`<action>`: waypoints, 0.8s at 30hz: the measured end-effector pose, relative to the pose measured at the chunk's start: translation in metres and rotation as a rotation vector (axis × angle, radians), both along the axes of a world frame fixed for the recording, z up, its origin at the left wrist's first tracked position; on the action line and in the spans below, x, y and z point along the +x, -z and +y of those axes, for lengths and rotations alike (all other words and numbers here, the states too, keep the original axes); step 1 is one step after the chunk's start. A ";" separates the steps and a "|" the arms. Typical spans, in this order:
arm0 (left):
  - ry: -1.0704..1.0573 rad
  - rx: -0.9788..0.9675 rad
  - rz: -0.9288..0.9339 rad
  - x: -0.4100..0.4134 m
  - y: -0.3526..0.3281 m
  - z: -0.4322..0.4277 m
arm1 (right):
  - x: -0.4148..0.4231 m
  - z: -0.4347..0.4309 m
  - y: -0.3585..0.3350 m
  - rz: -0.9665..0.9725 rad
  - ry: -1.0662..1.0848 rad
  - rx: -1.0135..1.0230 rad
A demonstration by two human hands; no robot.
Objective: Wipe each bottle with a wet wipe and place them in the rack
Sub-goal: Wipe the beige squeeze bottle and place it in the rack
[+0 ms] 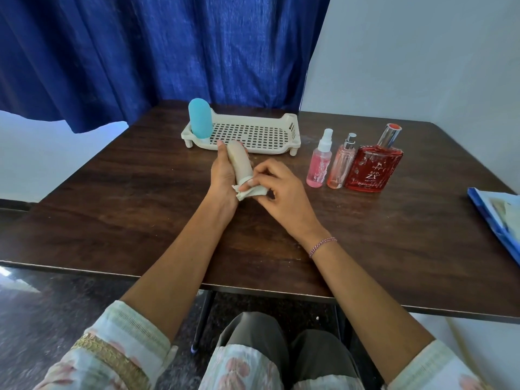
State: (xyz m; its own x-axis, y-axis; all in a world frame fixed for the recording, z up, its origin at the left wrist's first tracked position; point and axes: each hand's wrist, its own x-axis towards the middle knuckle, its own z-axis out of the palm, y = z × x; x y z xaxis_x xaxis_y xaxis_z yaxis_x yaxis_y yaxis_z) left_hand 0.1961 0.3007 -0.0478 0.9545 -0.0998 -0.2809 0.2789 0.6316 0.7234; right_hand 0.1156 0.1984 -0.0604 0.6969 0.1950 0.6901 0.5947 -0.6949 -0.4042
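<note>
left grip clasps beige bottle, tilted over counter | right grip pinches wipe at its lower end | rack just beyond, blue bottle upright in left end | three bottles stand right

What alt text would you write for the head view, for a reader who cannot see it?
A person's left hand holds a beige bottle while the right hand pinches a wet wipe round its lower end. On the dark table, a blue bottle stands in a white rack; three more bottles stand right of it.
</note>
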 end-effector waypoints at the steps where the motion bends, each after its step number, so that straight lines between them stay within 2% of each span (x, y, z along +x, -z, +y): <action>1: 0.008 0.013 0.005 0.000 0.000 0.000 | 0.000 0.000 -0.001 0.012 -0.013 0.036; 5: 0.101 0.036 -0.054 -0.003 -0.001 0.000 | 0.000 0.000 -0.003 0.026 -0.023 0.104; 10: 0.171 -0.061 -0.124 -0.007 -0.004 -0.002 | 0.001 0.001 -0.007 0.032 0.008 0.251; 12: 0.177 -0.099 -0.106 -0.010 -0.006 -0.003 | 0.000 0.003 -0.008 0.038 0.006 0.247; 17: 0.107 -0.256 -0.155 -0.009 -0.003 0.000 | 0.002 0.003 -0.005 -0.019 0.026 0.137; 24: 0.014 -0.265 -0.049 -0.006 0.004 -0.003 | 0.002 0.001 -0.003 -0.097 0.006 0.213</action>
State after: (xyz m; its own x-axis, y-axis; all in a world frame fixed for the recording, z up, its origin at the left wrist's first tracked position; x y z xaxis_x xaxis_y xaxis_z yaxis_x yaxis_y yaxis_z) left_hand 0.1905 0.2980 -0.0515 0.9644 -0.1773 -0.1963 0.2578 0.7969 0.5464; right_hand 0.1176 0.1990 -0.0579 0.6258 0.0341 0.7792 0.6342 -0.6038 -0.4829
